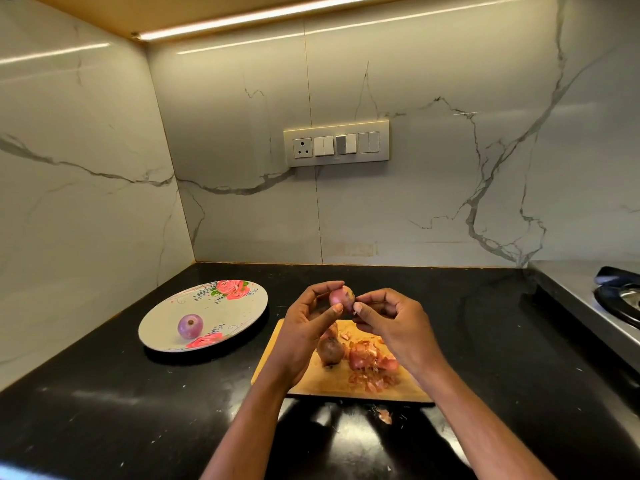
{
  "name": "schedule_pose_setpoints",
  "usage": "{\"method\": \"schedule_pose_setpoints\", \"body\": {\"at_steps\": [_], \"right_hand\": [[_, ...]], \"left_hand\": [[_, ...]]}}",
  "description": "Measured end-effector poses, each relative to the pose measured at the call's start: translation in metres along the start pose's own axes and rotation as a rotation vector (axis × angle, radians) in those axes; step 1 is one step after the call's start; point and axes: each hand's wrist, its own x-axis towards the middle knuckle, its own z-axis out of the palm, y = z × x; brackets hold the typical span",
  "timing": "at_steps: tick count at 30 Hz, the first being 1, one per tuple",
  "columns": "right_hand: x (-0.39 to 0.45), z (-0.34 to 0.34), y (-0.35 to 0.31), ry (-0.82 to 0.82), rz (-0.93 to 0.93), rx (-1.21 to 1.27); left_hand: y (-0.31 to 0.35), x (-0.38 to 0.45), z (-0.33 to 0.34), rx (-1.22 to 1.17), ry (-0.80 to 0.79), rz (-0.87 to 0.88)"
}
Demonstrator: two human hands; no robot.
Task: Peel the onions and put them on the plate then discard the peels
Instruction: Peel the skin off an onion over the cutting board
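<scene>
The black surface (104,410) runs into a marble-walled corner. At about nine o'clock on it sits a flowered plate (162,327). A wooden board (311,382) lies at the centre, and a loose peel scrap (385,416) rests just beside its near edge, at six o'clock.

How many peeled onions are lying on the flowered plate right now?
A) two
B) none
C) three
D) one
D: a single peeled purple onion lies on the round white plate with pink roses, while both hands work on another small pink onion above the wooden cutting board.
</scene>
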Motion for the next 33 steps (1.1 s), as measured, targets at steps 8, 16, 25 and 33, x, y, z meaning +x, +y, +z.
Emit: {"method": "schedule_pose_setpoints", "body": {"at_steps": [8,16,25,33], "right_hand": [[-0.003,0.004,0.002,0.082,-0.078,-0.149],[-0.007,0.010,0.004,0.166,-0.142,-0.380],[-0.003,0.006,0.003,0.094,-0.053,-0.210],[-0.003,0.011,-0.004,0.029,0.047,0.151]], "left_hand": [[-0.004,0.000,0.001,0.075,0.014,0.005],[-0.005,0.000,0.004,0.141,-0.006,0.013],[0.000,-0.001,0.005,-0.049,0.004,0.002],[0.006,-0.001,0.002,-0.149,0.030,-0.018]]}}
